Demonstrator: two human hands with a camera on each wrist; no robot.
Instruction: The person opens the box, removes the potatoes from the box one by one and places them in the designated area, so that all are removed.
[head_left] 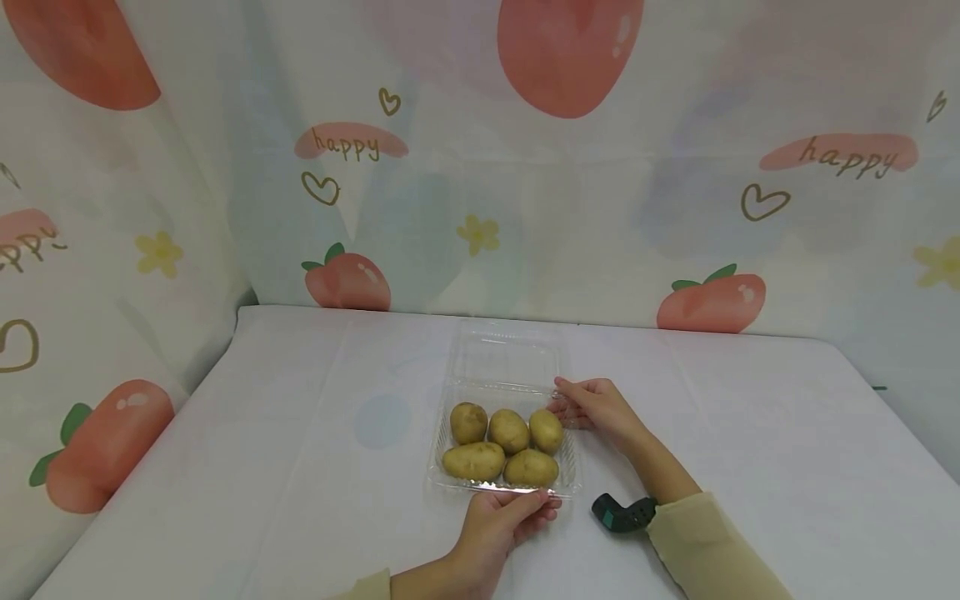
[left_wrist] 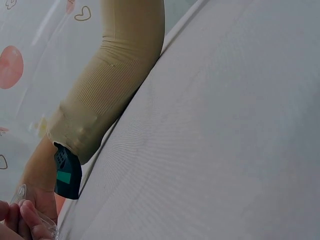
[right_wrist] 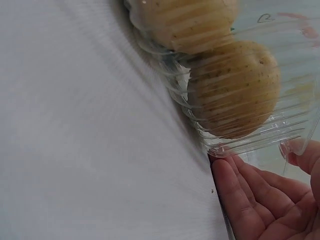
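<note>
A clear plastic clamshell container (head_left: pixel 573 467) sits on the white table with its lid (head_left: pixel 506 354) folded back, away from me. Several yellow-brown potatoes (head_left: pixel 508 431) lie in its base in two rows. My left hand (head_left: pixel 501 529) holds the front rim, thumb on top and fingers below. At the right rear corner, near the hinge, my right hand (head_left: pixel 600 410) grips the container. The right wrist view shows its thumb at the rim and fingers (right_wrist: pixel 230 185) against the lower edge, beside a potato (right_wrist: pixel 235 92) behind the ribbed wall.
White cloth covers the table (head_left: pixel 300 467). A printed curtain (head_left: pixel 570 192) hangs along the back and left sides. A black wrist device (head_left: pixel 624 512) sticks out at the right sleeve cuff, low over the table.
</note>
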